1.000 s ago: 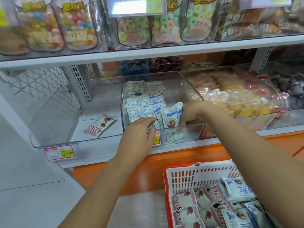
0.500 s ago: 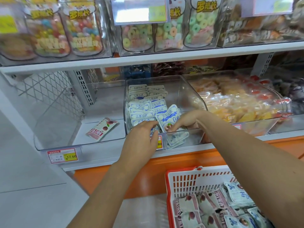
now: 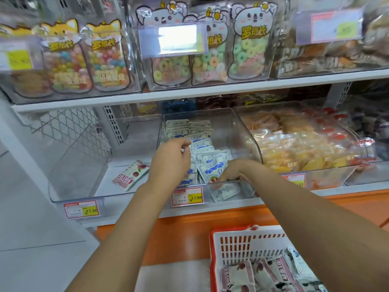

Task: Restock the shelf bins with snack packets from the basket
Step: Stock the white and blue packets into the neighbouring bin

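Observation:
A clear middle bin (image 3: 244, 131) on the lower shelf holds rows of blue-and-white snack packets (image 3: 200, 144). My right hand (image 3: 230, 170) reaches into the bin's front right corner and pinches one upright blue-and-white packet (image 3: 211, 171) just behind the front wall. My left hand (image 3: 170, 159) hovers over the left side of the rows with its fingers loosely curled and nothing held. At the bottom right stands a white basket with a red rim (image 3: 242, 245), which contains pink packets (image 3: 237, 275) and blue-and-white packets (image 3: 299, 261).
The clear left bin (image 3: 84, 165) holds a single pink packet (image 3: 131, 174). The right bin (image 3: 299, 148) is full of orange and yellow snack bags. Candy jars line the upper shelf (image 3: 210, 89). Price tags (image 3: 187, 197) hang on the bin fronts above an orange base.
My left hand has lifted off the front packets and moved back over the rows. My right hand has come lower, to the bin's front wall, still with the packet.

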`<act>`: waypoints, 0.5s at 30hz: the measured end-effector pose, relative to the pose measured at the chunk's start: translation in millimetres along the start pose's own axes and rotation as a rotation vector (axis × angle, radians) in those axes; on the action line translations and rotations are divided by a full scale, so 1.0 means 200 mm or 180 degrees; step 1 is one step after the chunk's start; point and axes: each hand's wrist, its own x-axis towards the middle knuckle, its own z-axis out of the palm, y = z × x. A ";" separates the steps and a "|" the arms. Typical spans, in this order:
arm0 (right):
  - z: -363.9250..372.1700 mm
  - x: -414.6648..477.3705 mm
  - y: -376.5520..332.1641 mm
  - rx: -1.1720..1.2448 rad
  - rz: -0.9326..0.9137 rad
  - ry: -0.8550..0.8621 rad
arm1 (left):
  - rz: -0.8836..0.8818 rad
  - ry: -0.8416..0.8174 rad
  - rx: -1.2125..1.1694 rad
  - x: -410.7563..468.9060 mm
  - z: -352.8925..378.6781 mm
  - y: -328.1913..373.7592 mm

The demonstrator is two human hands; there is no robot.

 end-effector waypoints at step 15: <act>0.01 0.08 0.02 -0.0581 0.0055 -0.0015 | 0.0145 -0.1357 0.1398 0.58 0.36 0.01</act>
